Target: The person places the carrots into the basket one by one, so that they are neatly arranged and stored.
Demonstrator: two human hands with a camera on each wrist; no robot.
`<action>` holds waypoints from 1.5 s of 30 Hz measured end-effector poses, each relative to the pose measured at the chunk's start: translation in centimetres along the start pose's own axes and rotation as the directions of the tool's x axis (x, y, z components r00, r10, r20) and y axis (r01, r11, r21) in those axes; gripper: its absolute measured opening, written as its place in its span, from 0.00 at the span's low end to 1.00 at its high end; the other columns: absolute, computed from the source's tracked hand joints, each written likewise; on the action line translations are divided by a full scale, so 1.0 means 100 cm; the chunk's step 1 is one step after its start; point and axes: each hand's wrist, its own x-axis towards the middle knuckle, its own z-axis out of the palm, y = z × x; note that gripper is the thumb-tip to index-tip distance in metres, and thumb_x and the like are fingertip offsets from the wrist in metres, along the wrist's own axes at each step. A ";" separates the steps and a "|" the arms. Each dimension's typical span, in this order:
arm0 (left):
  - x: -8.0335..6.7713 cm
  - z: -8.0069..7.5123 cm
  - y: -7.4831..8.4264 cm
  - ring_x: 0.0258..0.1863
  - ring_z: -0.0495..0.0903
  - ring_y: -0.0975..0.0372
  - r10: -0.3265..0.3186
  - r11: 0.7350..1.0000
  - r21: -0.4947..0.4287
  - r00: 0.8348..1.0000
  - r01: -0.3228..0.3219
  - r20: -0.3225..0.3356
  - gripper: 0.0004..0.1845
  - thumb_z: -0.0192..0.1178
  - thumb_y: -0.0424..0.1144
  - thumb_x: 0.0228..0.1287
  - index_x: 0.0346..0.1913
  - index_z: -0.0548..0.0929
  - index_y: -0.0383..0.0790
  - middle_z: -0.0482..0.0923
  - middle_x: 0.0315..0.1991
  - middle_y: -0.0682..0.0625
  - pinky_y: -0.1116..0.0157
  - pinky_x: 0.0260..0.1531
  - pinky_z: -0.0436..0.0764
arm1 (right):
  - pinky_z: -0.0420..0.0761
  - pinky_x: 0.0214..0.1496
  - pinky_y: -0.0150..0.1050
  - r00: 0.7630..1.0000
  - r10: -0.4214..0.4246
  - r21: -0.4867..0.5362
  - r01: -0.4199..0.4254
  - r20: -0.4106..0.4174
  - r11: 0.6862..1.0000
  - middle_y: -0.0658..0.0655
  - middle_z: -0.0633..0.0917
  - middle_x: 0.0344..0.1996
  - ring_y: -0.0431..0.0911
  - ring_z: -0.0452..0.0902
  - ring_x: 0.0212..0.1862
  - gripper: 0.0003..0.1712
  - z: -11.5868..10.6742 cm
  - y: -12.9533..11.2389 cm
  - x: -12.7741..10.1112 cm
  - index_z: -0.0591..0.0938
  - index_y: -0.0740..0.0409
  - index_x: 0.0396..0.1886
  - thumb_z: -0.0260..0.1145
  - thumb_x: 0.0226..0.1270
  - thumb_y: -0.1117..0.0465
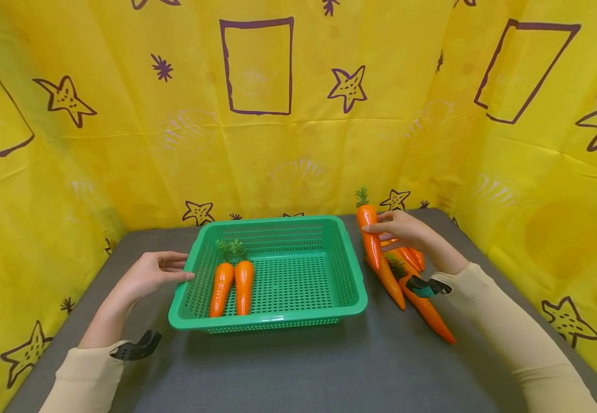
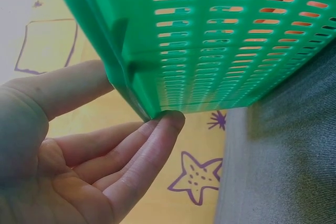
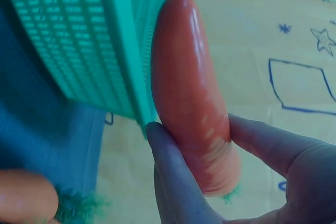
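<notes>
The left hand (image 1: 145, 275) sat at the left rim of the basket (image 1: 352, 269), fingers (image 2: 152, 145) straight and relaxed, their tips touching the rim's underside while the thumb lay along the outer wall; they gripped nothing. The green basket stood on the grey table (image 1: 298, 367). Inside it, by its left wall, two carrots (image 1: 232, 287) lay side by side, leafy ends toward the far wall. Just right of the basket, the right hand (image 1: 406, 232) pinched a carrot (image 1: 369, 235) between thumb and fingers (image 3: 173, 182); it was lifted, greens up, tip pointing down, close beside the basket's right rim. Below that hand, right of the basket, a pile of carrots (image 1: 422, 304) lay on the table, tips pointing toward the near edge.
</notes>
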 end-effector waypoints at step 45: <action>0.000 0.001 -0.001 0.52 0.79 0.46 -0.010 1.000 -0.030 1.000 0.009 -0.007 0.40 0.67 0.54 0.56 0.64 0.71 0.30 0.79 0.53 0.34 0.48 0.52 0.77 | 0.83 0.49 0.47 0.955 -0.033 0.050 0.019 0.295 0.999 0.67 0.79 0.54 0.59 0.78 0.56 0.30 0.116 -0.066 0.061 0.66 0.68 0.64 0.62 0.68 0.58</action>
